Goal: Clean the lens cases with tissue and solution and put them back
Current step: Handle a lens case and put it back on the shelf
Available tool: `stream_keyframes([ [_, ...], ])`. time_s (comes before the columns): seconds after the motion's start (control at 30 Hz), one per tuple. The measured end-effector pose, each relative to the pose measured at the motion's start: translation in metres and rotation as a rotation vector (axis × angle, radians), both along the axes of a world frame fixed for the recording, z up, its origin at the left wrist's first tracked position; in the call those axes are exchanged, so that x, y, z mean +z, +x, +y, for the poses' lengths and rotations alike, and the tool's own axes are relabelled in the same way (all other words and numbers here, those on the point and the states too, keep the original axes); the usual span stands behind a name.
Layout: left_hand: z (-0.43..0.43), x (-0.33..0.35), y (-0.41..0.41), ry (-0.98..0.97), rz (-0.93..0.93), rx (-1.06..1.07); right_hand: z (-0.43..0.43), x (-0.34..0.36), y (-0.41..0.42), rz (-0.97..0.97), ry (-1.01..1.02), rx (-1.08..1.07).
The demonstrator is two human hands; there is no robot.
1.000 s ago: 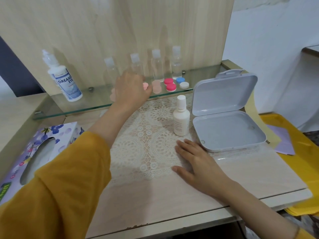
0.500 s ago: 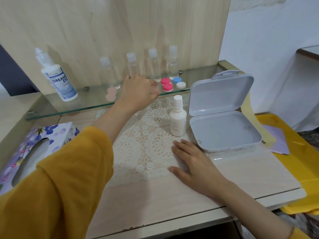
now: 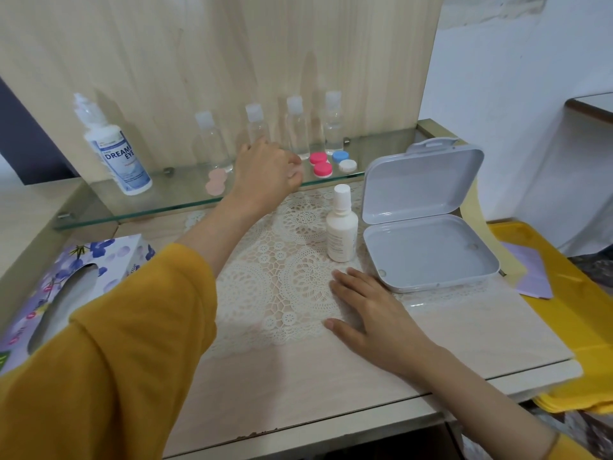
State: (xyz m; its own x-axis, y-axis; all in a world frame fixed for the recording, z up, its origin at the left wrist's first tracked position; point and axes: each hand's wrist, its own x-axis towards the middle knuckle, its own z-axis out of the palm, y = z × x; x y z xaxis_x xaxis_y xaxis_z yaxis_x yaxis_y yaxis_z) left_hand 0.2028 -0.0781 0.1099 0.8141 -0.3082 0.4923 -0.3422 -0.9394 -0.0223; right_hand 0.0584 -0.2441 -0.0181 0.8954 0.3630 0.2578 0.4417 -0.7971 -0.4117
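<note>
Head view: down onto a pale worktop (image 3: 331, 386), glass shelf (image 3: 166, 200) running along the back.
Left hand (image 3: 265, 174): out over the shelf's front edge, fingers curled down, pale pink piece (image 3: 294, 175) peeking out beneath them; gripping or only touching, cannot tell.
Right hand (image 3: 371, 313): flat on the lace mat (image 3: 288, 254), fingers straight and spread, nothing held.
Lens cases: all up on the shelf; peach pair (image 3: 215, 182) left of the left hand, pink pair (image 3: 320, 164) just right of it, blue-and-white pair (image 3: 344, 161) next along.
Solution bottle (image 3: 116, 154): blue label, standing at the shelf's left end.
Small white bottle (image 3: 341, 227): upright on the mat, just beside the grey box.
Grey box (image 3: 428, 254): lid swung up, fully open, near the right hand's fingertips.
Tissue box (image 3: 66, 280): floral, at the worktop's left edge, partly behind the mustard sleeve (image 3: 116, 360).
Clear bottles (image 3: 298, 127): four in a row against the wooden back panel.
Yellow tray (image 3: 564, 310): off to the right of the worktop.
</note>
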Motion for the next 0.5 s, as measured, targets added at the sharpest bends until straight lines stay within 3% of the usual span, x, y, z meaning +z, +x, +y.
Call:
stream_keyframes([
  [0.37,0.012,-0.01,-0.026,-0.164,-0.325,-0.192,-0.001,0.003,-0.002,0.003,0.001,0.005],
  [0.5,0.023,-0.033,-0.065,-0.234,-0.33,-0.268,0.0,0.005,-0.003,0.003,0.007,0.004],
])
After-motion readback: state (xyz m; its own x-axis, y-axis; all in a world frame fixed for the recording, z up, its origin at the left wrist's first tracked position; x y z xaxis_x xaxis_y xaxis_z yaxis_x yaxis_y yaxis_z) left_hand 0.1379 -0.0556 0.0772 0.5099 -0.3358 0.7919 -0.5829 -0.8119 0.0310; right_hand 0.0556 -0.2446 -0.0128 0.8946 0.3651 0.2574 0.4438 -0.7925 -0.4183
